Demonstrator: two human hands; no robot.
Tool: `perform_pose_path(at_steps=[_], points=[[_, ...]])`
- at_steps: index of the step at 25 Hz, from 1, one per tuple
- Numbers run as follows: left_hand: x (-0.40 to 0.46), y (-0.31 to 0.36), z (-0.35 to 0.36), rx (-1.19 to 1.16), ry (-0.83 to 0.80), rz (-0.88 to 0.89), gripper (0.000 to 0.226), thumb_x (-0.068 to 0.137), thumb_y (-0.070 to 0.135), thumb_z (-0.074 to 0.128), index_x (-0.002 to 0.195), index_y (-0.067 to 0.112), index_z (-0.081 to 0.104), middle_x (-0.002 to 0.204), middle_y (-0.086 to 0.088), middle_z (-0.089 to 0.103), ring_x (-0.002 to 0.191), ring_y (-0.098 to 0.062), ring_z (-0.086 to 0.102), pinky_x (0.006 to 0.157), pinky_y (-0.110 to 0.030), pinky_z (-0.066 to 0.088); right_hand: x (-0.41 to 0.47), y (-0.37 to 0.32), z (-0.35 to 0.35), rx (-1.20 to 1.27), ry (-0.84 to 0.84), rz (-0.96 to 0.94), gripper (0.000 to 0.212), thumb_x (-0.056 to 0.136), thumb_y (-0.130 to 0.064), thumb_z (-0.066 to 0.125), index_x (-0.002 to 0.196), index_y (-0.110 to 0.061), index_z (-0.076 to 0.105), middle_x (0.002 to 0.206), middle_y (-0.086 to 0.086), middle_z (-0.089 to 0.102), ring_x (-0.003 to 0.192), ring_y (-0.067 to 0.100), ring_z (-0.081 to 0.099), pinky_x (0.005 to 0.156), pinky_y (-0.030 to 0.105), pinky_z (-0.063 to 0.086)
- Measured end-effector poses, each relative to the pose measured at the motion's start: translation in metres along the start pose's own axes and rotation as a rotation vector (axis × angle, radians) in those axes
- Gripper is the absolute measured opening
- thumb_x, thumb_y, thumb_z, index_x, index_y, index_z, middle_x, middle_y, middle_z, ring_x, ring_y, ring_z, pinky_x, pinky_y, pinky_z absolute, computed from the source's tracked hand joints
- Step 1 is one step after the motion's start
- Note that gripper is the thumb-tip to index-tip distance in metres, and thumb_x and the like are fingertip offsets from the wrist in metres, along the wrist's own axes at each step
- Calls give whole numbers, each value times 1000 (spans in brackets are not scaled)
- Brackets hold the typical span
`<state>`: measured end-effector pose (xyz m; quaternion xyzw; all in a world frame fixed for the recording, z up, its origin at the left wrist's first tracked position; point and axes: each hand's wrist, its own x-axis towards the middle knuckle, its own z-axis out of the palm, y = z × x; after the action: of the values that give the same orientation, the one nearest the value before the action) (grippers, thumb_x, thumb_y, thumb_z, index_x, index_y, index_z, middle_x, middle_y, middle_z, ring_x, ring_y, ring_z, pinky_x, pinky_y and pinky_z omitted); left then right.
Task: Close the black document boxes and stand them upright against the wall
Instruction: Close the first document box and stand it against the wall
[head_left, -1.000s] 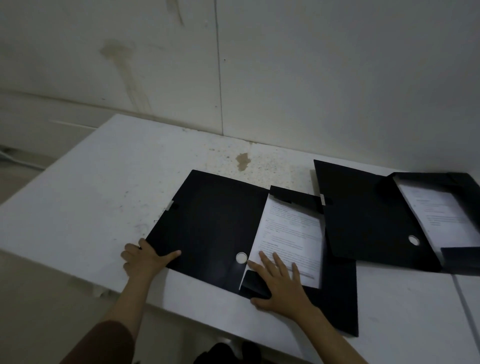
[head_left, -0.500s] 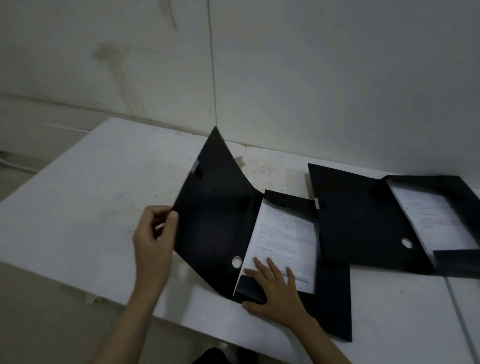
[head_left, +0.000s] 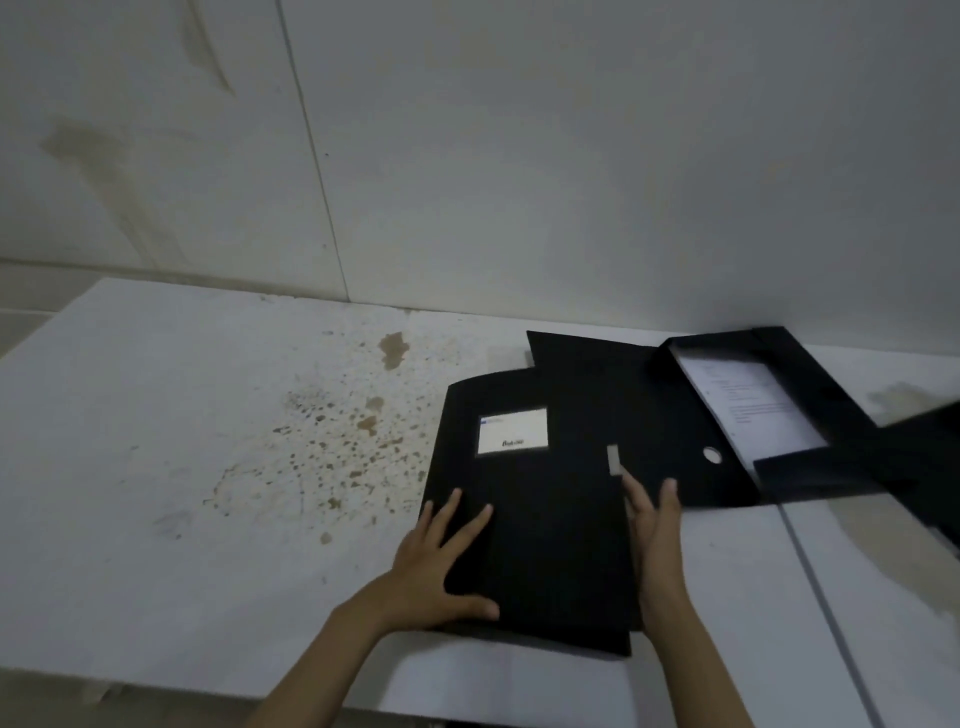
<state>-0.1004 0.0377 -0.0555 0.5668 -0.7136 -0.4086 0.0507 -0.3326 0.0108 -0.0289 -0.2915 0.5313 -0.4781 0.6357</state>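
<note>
A black document box (head_left: 540, 519) lies flat on the white table (head_left: 182, 467), its lid folded over it and a white label (head_left: 512, 430) on top. My left hand (head_left: 441, 561) presses flat on the lid's near left corner, fingers spread. My right hand (head_left: 657, 545) rests against the box's right edge, just below a grey clasp tab (head_left: 614, 460). A second black document box (head_left: 753, 415) lies open behind and to the right, with white printed paper (head_left: 748, 405) showing inside and its lid spread flat to the left.
The pale wall (head_left: 519, 156) rises just behind the table. Brown stains (head_left: 332, 447) mark the table's middle. Another dark flap (head_left: 930, 457) shows at the far right edge. The table's front edge runs close below my arms.
My left hand swung the near box's lid over from the left and now presses it down. My right hand left the paper and moved to the box's right edge.
</note>
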Motion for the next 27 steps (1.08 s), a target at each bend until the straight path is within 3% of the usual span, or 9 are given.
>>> perform_pose_path(at_steps=[3,6,10,13,15,18,22,25,27], points=[[14,-14,9,-214,131,-185,85,75,65,51,139,50,-2,157,0,-17,145,-25,-13,119,-47,2,-5,15,-17,-346,46,-10,40,95,-36,43,132,-22,47,130,4,57,114,19,55,94,32,44],[13,-11,5,-531,248,-219,78,85,44,54,145,36,3,158,-1,8,145,-19,10,120,-38,12,-7,35,-15,-554,61,-122,55,93,-13,51,141,-20,26,130,-2,47,121,21,48,96,28,38],[3,-11,0,-651,290,-228,67,93,27,48,148,22,9,157,1,15,144,-16,17,118,-33,16,3,51,2,-882,94,-164,71,90,-26,54,146,-20,10,143,6,42,127,30,43,105,44,38],[-8,-20,-3,-697,359,-284,63,93,28,47,147,22,15,156,0,18,143,-17,20,117,-34,20,6,62,20,-1019,126,-82,72,91,-35,49,147,-20,6,153,4,26,141,32,20,114,50,21],[-16,-29,-5,-712,406,-330,61,93,29,47,146,21,18,155,-2,21,141,-20,24,116,-37,23,5,66,31,-1000,79,-79,71,92,-37,47,147,-21,6,155,1,20,144,33,10,117,51,15],[-33,-51,-8,-663,517,-427,61,91,25,51,145,18,23,153,-8,27,138,-26,30,115,-41,27,4,67,51,-805,-115,-235,72,88,-28,55,146,-19,14,146,1,34,136,24,31,115,41,27],[-62,-84,-18,-608,666,-622,62,87,30,56,142,20,28,147,-17,34,132,-36,37,111,-51,32,-3,79,85,-755,-326,-210,66,88,-18,57,144,-16,22,145,3,33,134,15,32,116,33,26],[-75,-95,-19,-535,679,-671,71,83,38,57,144,22,24,148,-18,32,134,-37,31,113,-51,27,-1,90,94,-726,-341,-150,62,84,-20,54,140,-18,28,146,6,28,136,20,29,117,42,27],[-76,-98,-16,-483,656,-673,78,78,45,56,145,25,20,149,-17,31,135,-37,31,112,-50,28,4,90,91,-668,-322,-79,63,87,-5,52,140,-24,22,141,-3,24,135,18,27,116,35,25]])
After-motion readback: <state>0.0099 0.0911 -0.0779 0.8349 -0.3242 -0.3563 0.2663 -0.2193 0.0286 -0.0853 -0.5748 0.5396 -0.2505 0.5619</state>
